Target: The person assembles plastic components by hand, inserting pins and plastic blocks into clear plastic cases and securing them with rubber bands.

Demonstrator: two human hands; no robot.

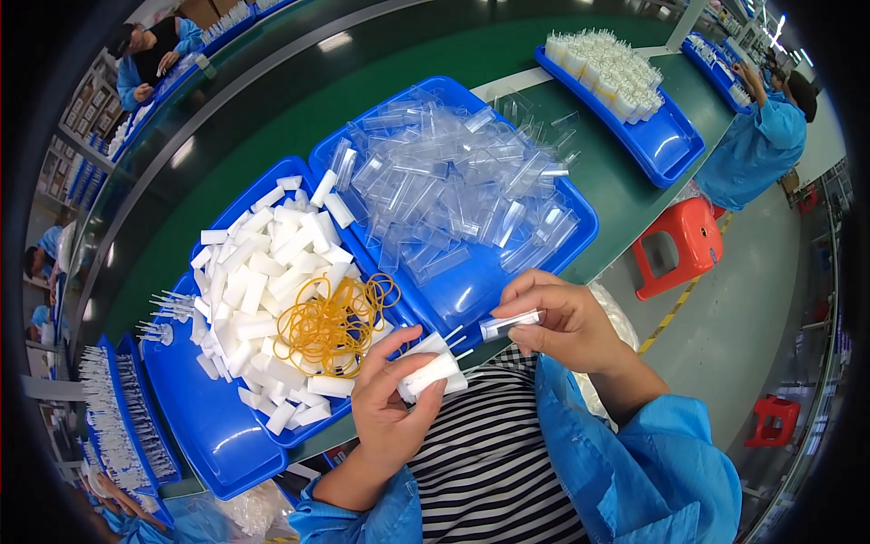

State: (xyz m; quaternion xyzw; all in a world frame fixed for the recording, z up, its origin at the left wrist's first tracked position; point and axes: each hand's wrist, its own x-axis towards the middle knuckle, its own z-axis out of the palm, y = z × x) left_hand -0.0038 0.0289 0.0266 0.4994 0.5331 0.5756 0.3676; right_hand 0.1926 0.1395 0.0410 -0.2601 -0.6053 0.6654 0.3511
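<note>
My left hand (391,399) is closed around white blocks (433,374) from which thin white prongs stick out to the right. Just right of it, my right hand (571,325) pinches a small clear plastic sleeve (512,324) between thumb and fingers. The sleeve is apart from the prongs. Beyond my left hand, a tangle of yellow-brown rubber bands (328,328) lies on a heap of white foam blocks (258,281). Many loose clear plastic sleeves (453,177) fill the tray beyond my hands.
A blue tray (213,444) bears the foam blocks; another blue tray (584,222) holds the clear sleeves. White pronged parts (156,333) stand at the left. At far right is a tray (671,145) of white bundles. Red stools (684,245) and co-workers (761,140) are beyond the bench.
</note>
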